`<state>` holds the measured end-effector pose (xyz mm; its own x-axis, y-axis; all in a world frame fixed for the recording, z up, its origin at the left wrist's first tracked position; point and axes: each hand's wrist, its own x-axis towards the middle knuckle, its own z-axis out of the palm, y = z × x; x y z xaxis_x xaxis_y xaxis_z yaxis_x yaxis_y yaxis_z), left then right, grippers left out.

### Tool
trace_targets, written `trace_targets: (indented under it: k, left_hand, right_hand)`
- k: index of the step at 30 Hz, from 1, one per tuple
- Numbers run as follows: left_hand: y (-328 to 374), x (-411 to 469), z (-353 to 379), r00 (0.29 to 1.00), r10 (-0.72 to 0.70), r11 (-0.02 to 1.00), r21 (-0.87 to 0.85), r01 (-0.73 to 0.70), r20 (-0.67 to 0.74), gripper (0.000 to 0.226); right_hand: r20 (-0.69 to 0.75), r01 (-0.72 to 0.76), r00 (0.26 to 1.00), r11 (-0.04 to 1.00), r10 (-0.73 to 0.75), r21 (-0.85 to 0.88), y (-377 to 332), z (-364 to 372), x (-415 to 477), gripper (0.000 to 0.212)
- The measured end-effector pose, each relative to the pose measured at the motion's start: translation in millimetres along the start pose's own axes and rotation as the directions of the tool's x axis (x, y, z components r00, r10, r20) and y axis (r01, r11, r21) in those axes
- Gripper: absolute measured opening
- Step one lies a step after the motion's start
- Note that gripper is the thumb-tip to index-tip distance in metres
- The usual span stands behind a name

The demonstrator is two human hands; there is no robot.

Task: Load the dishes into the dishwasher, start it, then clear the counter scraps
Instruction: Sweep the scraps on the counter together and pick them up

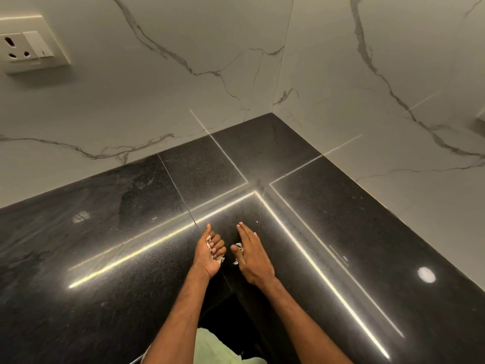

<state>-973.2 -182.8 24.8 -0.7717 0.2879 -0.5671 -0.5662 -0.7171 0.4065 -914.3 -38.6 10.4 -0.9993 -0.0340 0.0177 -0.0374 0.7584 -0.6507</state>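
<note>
- Gathering looks like the step in hand: both hands work low in the centre of the frame, close together on the black polished stone desk (105,258), not far from its inner corner.
- The left hand (210,254) stands on its edge, palm turned toward the other hand and thumb raised. Its grip is curled round a small heap of pale papery scraps (210,241). Held this way it acts as a cup, keeping what is collected and leaving an opening for more.
- The right hand (254,256) shows its back, with the fingers straight and pressed together, pinching nothing. That flat blade shape suits sweeping light bits sideways rather than picking them up singly.
- A few more scraps lie loose on the desk in the narrow gap between the hands, just beside the right thumb.
- No dishes or dishwasher are in view, so the loading cannot be judged. The work seems to be at its last stage.
- The flakes look light and apt to scatter, so the next move probably calls for a slow push into the cupped palm.
- White grey-veined marble wall tiles (183,48) rise behind the desk, with a cream wall socket (26,43) at upper left.
</note>
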Motion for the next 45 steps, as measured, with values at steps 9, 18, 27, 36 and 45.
trace_targets:
  k: [9,18,27,36,45]
  left_hand:
    - [-1,-4,4,1.000,0.005,1.000,-0.005,-0.005,-0.024,0.045]
    - [-4,-9,4,0.999,0.013,1.000,-0.015,-0.014,-0.042,0.048]
    - [-7,-3,15,0.997,0.008,0.995,-0.102,-0.015,-0.070,0.043]
    - [-16,-5,16,0.996,-0.014,0.992,-0.128,0.003,-0.086,0.044]
    - [-27,-7,30,0.995,-0.064,0.998,-0.003,0.064,-0.075,0.041]
  right_hand:
    - [-0.047,0.070,0.996,0.997,-0.069,0.015,7,0,1,0.059]
    - [-0.124,0.277,0.948,0.951,-0.294,-0.136,21,-8,-12,0.019]
    - [0.025,0.245,0.967,0.896,-0.254,-0.369,39,-18,-71,0.047]
    - [-0.037,0.247,0.956,0.872,-0.289,-0.423,24,-41,-54,0.027]
    - [-0.233,0.097,0.972,0.964,-0.039,0.247,-35,-53,3,0.017]
